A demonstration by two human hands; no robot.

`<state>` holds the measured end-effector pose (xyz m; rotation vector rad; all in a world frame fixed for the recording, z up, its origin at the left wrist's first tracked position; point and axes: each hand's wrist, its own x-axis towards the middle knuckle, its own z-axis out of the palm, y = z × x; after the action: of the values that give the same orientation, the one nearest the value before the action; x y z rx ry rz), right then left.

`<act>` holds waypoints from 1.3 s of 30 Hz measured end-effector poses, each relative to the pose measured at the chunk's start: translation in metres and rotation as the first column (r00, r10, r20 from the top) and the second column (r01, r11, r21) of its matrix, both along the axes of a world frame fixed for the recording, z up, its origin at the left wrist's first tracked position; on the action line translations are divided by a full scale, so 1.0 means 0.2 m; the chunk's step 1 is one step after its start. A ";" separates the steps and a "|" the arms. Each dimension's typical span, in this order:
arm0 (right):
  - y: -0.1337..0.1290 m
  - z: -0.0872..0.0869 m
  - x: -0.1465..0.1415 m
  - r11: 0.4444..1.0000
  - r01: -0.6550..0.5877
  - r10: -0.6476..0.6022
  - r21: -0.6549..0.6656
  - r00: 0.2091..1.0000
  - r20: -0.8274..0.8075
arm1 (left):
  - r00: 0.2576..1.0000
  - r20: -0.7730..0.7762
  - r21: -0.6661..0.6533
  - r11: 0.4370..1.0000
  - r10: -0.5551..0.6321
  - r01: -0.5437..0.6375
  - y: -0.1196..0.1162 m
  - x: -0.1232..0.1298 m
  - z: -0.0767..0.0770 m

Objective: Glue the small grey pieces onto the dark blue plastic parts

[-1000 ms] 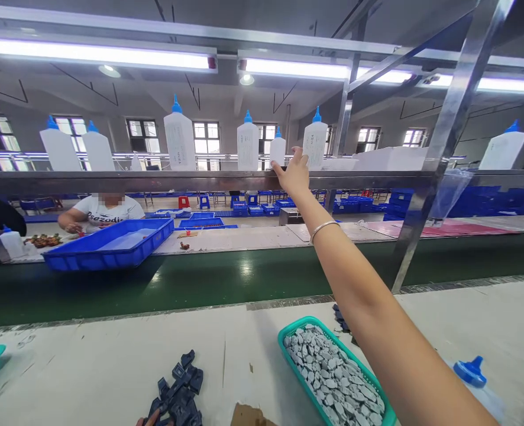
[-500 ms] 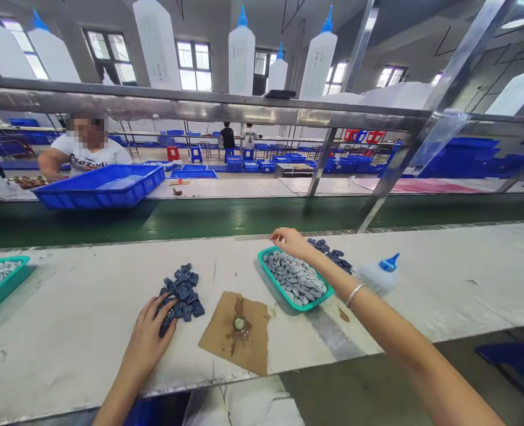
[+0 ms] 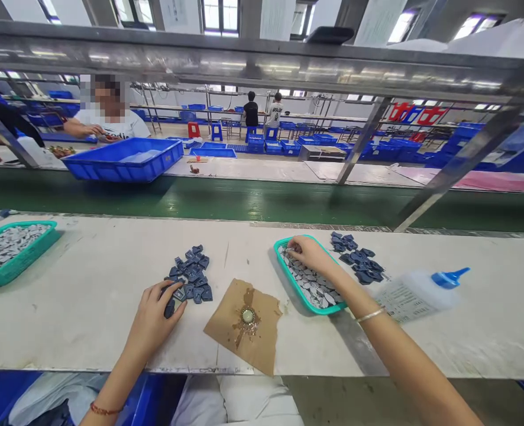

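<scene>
At the near side of a pile of small dark blue plastic pieces [image 3: 195, 275], my left hand [image 3: 153, 316] has its fingers and thumb curled round one dark blue piece [image 3: 170, 307]. My right hand [image 3: 310, 255] reaches into a teal basket [image 3: 284, 281] full of flat grey-white pieces [image 3: 313, 290]. Its thumb and fingers are pinched at the far end of the basket, seemingly on a grey-white piece that they mostly hide. Between the hands lies brown cardboard [image 3: 226, 328] with a wet stain and a small round cap-like dish [image 3: 247, 316] on it.
More dark blue pieces [image 3: 362, 260] lie right of the basket, behind a lying bottle [image 3: 417, 296] with blue nozzle. Another teal basket [image 3: 31, 260] stands far left. Beyond run a green belt [image 3: 226, 201] and a metal shelf [image 3: 244, 65]. A co-worker [image 3: 111, 118] sits behind a blue tray [image 3: 124, 165].
My right hand has lowered from above the basket's far edge into the grey-white pieces. My left hand stays at the dark blue pile. The view has tilted down, and the bottle now lies tipped over.
</scene>
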<state>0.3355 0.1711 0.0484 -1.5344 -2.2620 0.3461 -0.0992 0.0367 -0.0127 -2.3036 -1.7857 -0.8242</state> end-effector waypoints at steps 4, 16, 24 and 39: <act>-0.10 0.06 -0.02 0.997 -0.041 0.027 -0.060 0.976 -0.217 | 0.998 -0.049 0.002 1.000 0.026 -0.026 0.00 0.01 0.00; -0.39 0.04 -0.46 0.573 -0.626 -0.420 -0.529 0.330 -0.845 | 0.986 -0.134 0.013 0.995 0.095 -0.094 0.05 0.02 0.08; -0.47 -0.05 -0.50 0.479 -0.666 -0.562 -0.571 0.266 -0.783 | 0.989 0.002 -0.095 0.984 0.149 -0.148 0.03 0.02 0.16; -0.44 -0.16 -0.49 0.621 -0.488 -0.464 -0.614 0.402 -0.789 | 0.161 0.930 -0.361 0.898 0.329 0.250 -0.18 0.44 0.23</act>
<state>0.2366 0.0828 0.0164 -1.0426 -1.0993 1.9259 -0.0112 0.0015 0.0338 -1.8127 -2.6513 -2.6979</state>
